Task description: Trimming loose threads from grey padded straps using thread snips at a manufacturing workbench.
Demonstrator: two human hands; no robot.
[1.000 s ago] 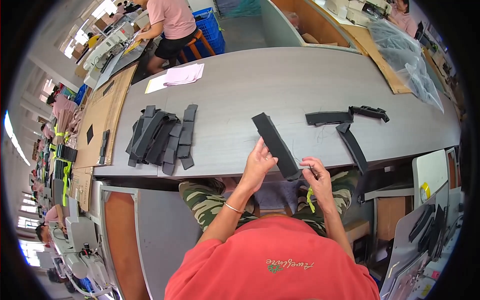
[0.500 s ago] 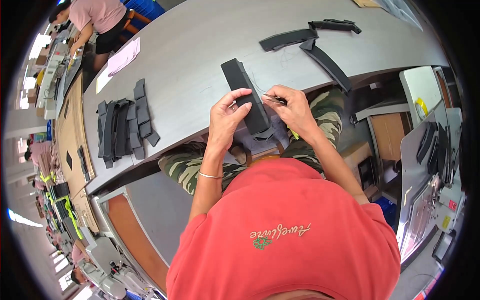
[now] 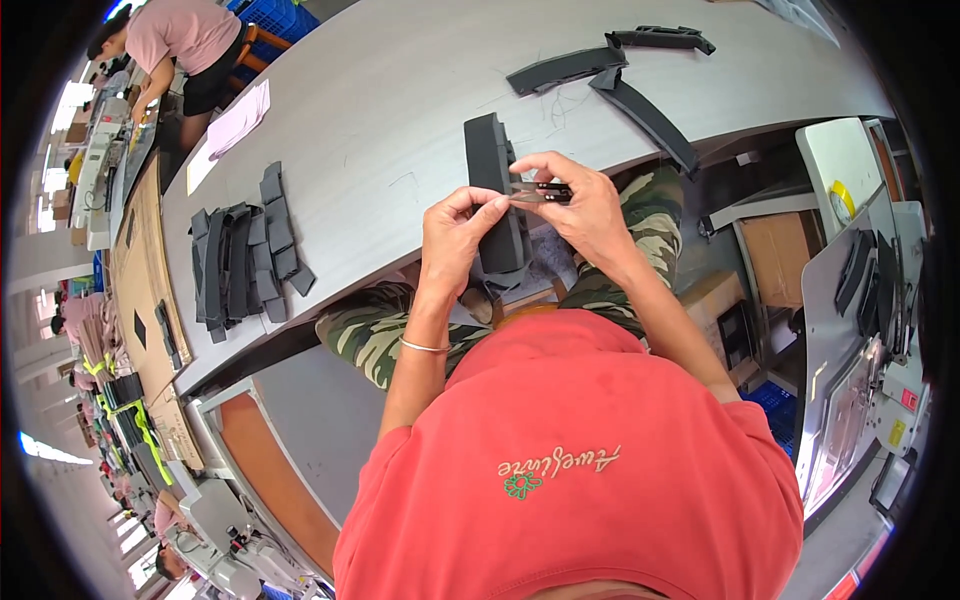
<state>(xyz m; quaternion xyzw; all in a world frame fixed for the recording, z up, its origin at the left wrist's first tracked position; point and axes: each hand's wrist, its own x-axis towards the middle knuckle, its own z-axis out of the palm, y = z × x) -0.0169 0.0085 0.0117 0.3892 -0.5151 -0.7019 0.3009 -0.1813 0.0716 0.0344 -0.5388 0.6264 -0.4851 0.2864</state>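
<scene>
A pile of dark strips (image 3: 238, 262) lay at the left of the grey table (image 3: 370, 165). Next, the left hand (image 3: 455, 238) pinched a dark strip (image 3: 484, 150) at the table's near edge, thumb and forefinger close together. The right hand (image 3: 588, 212) gripped small scissors (image 3: 552, 193), their blades pointing left at that strip's right side. Farther right, three loose strips (image 3: 645, 120) lay on the table, touching.

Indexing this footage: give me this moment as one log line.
left hand: pinching dark strip | right hand: holding small snips at strip's edge | table: strip pile left, more strips right
</scene>
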